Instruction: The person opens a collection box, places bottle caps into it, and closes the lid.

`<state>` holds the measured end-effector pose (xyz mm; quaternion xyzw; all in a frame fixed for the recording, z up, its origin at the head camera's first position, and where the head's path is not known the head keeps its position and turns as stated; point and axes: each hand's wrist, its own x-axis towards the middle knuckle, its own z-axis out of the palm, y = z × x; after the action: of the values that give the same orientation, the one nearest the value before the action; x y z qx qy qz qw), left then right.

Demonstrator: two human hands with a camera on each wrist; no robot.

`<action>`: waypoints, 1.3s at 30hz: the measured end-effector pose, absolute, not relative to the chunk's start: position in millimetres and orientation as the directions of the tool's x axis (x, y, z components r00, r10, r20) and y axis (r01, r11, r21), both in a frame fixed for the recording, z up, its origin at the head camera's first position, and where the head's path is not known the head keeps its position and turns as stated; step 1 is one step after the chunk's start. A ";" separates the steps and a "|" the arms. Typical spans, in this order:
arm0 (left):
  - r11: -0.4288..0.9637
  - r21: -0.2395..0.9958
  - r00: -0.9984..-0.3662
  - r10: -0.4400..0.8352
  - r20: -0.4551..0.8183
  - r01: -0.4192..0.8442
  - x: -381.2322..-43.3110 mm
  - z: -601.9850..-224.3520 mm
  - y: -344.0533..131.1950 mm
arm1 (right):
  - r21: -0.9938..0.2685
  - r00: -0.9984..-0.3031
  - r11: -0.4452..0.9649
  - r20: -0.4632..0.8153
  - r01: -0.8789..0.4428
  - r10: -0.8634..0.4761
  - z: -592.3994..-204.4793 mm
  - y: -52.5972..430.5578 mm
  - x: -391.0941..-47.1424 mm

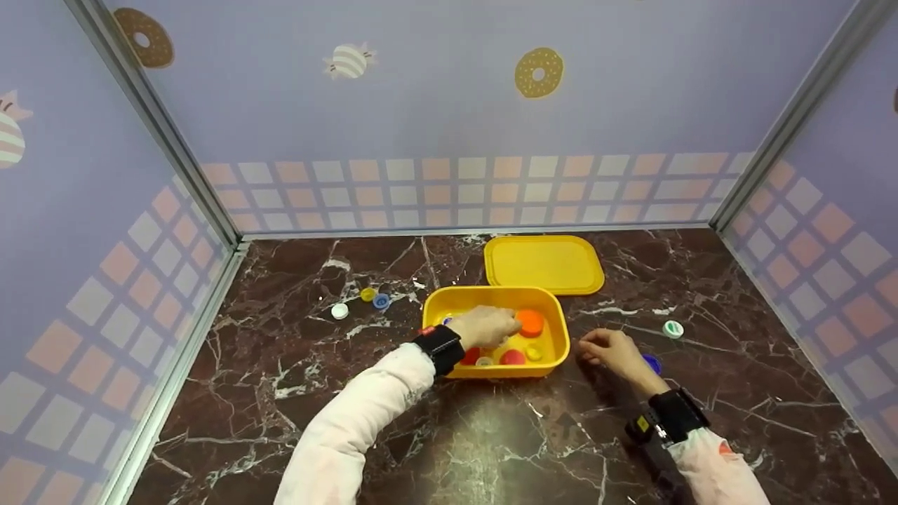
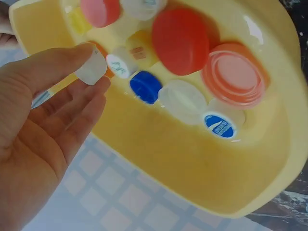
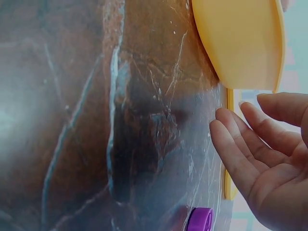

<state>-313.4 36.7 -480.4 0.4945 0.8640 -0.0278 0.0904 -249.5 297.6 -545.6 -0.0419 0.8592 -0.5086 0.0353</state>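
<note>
The left hand (image 1: 485, 325) was in the yellow box (image 1: 449, 300), its thumb and fingers pinching a small translucent cap (image 2: 92, 70) above the other caps lying there. Among these, the head view showed an orange cap (image 1: 530, 323) beside the fingers, with a small yellow cap (image 1: 534, 352) and a pinkish-red cap (image 1: 513, 358) towards the near side. From the left wrist, a large red cap (image 2: 180, 41), a dark blue cap (image 2: 145, 87) and a white cap with a blue label (image 2: 220, 124) could be seen inside too. The right hand (image 1: 617, 354) was just beside the right end of the box, fingers loosely bent and holding nothing. A purple cap (image 1: 652, 363) lay near its wrist, partly hidden by the arm, and a green-and-white cap (image 1: 673, 330) lay farther right on the marbled desk (image 1: 231, 393). Behind the box lay a flat yellow lid (image 1: 544, 264). To the left, a plain white cap (image 1: 339, 311) lay near a yellow disc (image 1: 367, 294) and a blue disc (image 1: 381, 301).
</note>
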 end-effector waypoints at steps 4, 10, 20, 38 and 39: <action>0.490 0.012 -0.476 0.853 -0.212 0.872 -316.0 -485.4 37.8 | -0.867 -0.994 0.496 -0.013 -0.045 -0.113 -545.3 297.3 -249.8; 0.491 -0.014 -0.480 0.843 -0.243 0.871 -314.5 -487.4 36.0 | -0.867 -0.994 0.497 -0.027 -0.031 -0.108 -543.8 293.5 -249.7; 0.531 -0.061 -0.533 0.827 -0.181 0.845 -311.0 -471.9 31.8 | -0.852 -0.995 0.521 0.000 -0.053 -0.100 -533.4 303.0 -252.3; 0.569 -0.046 -0.560 0.819 0.125 0.821 -287.1 -461.5 10.2 | -0.696 -0.997 0.714 0.049 -0.074 -0.056 -503.1 364.7 -261.3; 0.572 -0.050 -0.562 0.816 0.134 0.819 -286.3 -461.4 8.6 | -0.672 -0.997 0.737 0.058 -0.076 -0.050 -502.1 369.0 -261.8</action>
<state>-286.3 8.6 -461.4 0.4626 0.8837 0.0090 -0.0710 -261.8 369.0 -502.1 -0.0339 0.9317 -0.3612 -0.0182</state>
